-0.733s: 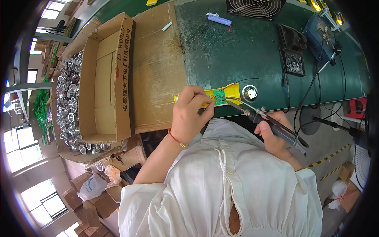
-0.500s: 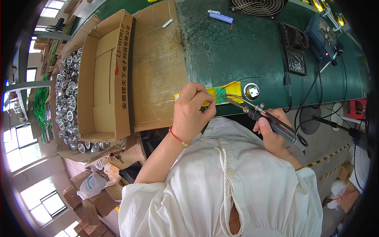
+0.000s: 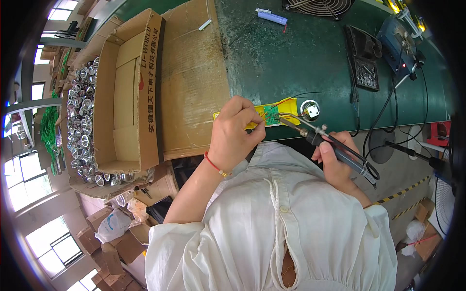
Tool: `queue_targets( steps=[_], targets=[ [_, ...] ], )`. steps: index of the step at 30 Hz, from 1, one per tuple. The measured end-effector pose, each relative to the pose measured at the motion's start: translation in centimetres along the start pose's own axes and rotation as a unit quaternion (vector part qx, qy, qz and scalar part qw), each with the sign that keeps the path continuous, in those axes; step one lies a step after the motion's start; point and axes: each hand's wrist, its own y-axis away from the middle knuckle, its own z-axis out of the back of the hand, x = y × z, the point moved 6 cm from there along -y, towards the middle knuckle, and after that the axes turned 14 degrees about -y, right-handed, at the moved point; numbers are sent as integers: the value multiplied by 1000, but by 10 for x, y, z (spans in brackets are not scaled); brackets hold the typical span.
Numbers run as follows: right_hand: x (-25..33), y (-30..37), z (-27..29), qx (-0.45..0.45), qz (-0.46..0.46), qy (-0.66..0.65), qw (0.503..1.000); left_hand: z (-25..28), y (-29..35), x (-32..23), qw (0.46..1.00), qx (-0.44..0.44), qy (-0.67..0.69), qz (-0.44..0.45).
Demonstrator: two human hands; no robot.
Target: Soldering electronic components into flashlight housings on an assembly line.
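While a green bench (image 3: 310, 58) ran across the upper part of the view, a small green circuit board (image 3: 271, 114) was seen lying on a yellow holder (image 3: 286, 105) at the near edge of that bench. The left hand (image 3: 236, 131) was laid over the left end of the holder, its fingers curled down and its fingertips (image 3: 258, 123) pressed at the edge of the board; whether the board itself was pinched could not be told. A red bracelet (image 3: 213, 165) was worn on that wrist. The right hand (image 3: 335, 162) was closed around the dark handle of a soldering iron (image 3: 330, 143), which was held slanted, its metal tip brought up against the right side of the board. A thin wire (image 3: 291, 115) was seen curving over the tip, and a dark lead (image 3: 296, 95) arched from the board across the bench. Just right of the holder a small round metal part (image 3: 309, 109) was set on the bench. Farther back a black tray (image 3: 363, 58), a blue box with cables (image 3: 400, 46) and a fan grille (image 3: 318, 6) were placed. To the left a flat sheet of cardboard (image 3: 191, 82) was spread, and beside it an open cardboard box (image 3: 128, 92) was stood, with a heap of shiny metal cups (image 3: 80, 111) behind it.
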Motion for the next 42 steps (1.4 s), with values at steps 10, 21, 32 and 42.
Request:
queue_targets(
  steps=[10, 21, 32, 42],
  targets=[
    [2, 3, 6, -7, -4, -13, 1000, 1, -3, 0, 999, 40, -7, 11],
    [-6, 0, -5, 19, -16, -2, 1000, 2, -3, 3, 998, 52, -4, 18],
    [11, 1, 22, -45, 54, -46, 996, 1, -6, 1, 997, 65, 16, 37],
    [48, -23, 109, -183, 277, 317, 888, 5, -5, -4, 998, 62, -18, 20]
  ],
)
